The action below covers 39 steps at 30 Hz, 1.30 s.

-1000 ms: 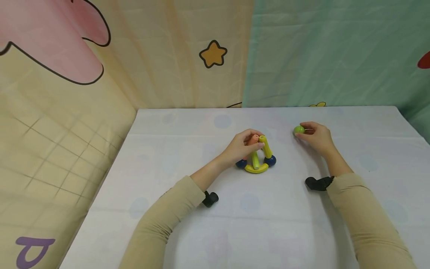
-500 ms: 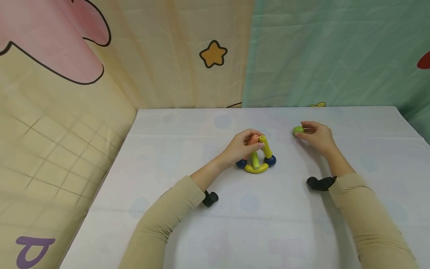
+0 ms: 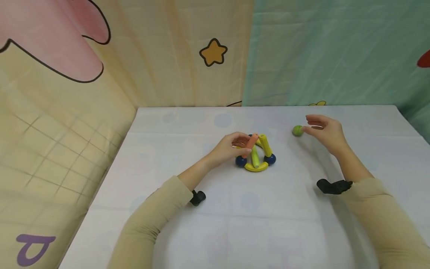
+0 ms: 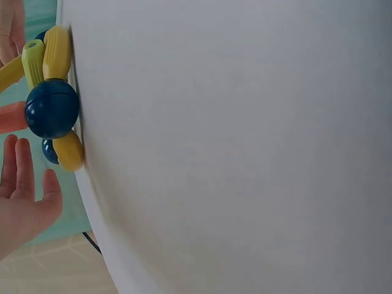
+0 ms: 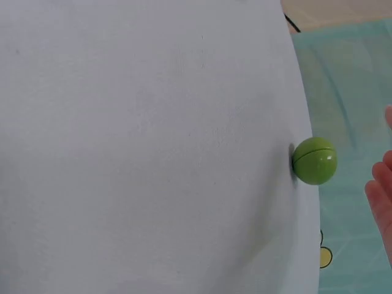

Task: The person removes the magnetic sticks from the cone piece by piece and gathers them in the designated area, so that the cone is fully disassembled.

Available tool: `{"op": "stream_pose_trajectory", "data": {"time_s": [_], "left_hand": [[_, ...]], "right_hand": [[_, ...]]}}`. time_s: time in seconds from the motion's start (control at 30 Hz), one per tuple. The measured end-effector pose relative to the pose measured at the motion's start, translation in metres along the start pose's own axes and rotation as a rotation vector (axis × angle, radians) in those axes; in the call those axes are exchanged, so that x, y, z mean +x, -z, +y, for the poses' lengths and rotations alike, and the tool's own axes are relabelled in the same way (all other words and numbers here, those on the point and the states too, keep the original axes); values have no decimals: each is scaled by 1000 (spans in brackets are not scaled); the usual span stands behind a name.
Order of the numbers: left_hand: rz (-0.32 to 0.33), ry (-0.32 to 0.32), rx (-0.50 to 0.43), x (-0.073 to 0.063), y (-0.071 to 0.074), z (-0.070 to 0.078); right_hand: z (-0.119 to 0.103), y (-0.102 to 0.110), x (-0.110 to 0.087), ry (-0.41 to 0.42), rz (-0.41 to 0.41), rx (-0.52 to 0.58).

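Note:
A toy frame of magnetic rods and balls sits on the table in the head view. It has an orange rod [image 3: 250, 144], a straight yellow rod [image 3: 265, 145], a lime rod [image 3: 255, 157], a curved yellow piece [image 3: 256, 167] and dark blue balls [image 3: 240, 161]. My left hand [image 3: 226, 149] is beside the orange rod; in the left wrist view its fingers [image 4: 24, 168] are extended, with the blue ball [image 4: 52, 109] nearby. A green ball [image 3: 297, 130] rests alone to the right. Close by, my right hand [image 3: 327, 132] hovers with fingers spread, holding nothing.
A pale cloth covers the table [image 3: 215, 231]. Printed curtains [image 3: 215, 86] stand along its back and left side. Black wrist cameras [image 3: 332, 186] sit under both cuffs.
My right hand has let go of the green ball and moved right, away from it. The left hand has loosened from the rod tops and drawn back left; the frame stays standing.

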State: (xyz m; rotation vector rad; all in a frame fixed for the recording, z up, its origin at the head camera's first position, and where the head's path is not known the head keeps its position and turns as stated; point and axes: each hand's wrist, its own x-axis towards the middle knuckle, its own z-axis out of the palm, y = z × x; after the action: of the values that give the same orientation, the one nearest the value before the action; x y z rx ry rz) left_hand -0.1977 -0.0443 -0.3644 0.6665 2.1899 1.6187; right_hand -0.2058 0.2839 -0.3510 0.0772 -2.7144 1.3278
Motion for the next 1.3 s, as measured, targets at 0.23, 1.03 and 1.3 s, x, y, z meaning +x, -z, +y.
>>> {"op": "stream_pose_trajectory", "data": {"time_s": [0.23, 1.03, 1.3], "left_hand": [[-12, 78, 119, -6, 6, -8], [-13, 105, 316, -11, 5, -12], [-4, 75, 349, -10, 4, -12]], "right_hand": [[-19, -7, -12, 43, -71, 62], [-48, -57, -29, 193, -409, 149], [-46, -69, -32, 213, -391, 94]]}}
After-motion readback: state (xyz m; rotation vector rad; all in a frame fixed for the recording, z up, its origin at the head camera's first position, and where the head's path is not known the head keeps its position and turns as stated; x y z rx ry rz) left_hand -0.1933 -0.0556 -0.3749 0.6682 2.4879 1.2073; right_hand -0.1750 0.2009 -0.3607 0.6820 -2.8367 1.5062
